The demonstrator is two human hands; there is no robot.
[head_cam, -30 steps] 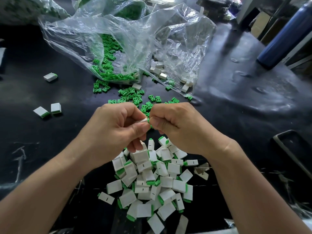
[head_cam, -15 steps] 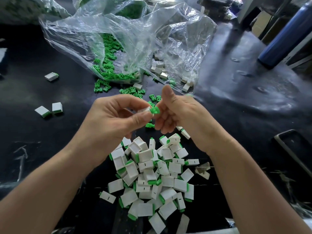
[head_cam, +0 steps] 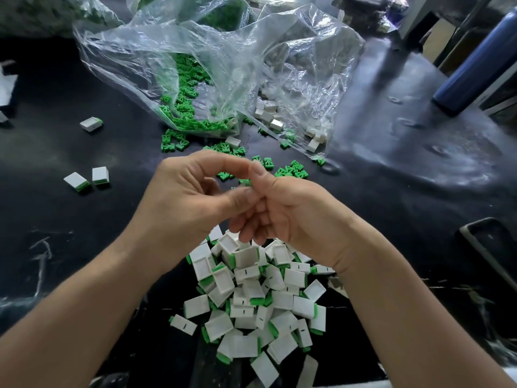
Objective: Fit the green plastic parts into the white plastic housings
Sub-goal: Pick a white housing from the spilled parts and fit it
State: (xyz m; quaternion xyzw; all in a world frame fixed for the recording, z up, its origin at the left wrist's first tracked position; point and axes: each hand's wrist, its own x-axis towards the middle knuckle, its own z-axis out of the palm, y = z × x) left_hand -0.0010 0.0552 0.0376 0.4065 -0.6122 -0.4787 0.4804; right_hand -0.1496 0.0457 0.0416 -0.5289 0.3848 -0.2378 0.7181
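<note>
Black table (head_cam: 84, 233) bears white housings (head_cam: 279, 301) heaped just below the fingers (head_cam: 247, 229).

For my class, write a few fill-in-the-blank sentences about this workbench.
Loose green parts spill from a clear plastic ___.
The bottle at far right is ___.
At the left, ___ housings lie side by side.
Missing: bag, blue, two.

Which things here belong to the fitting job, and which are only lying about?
Job: loose green parts; white housings in the clear bag; pile of fitted housings.
Lying about: blue bottle; white object at the left edge.
</note>
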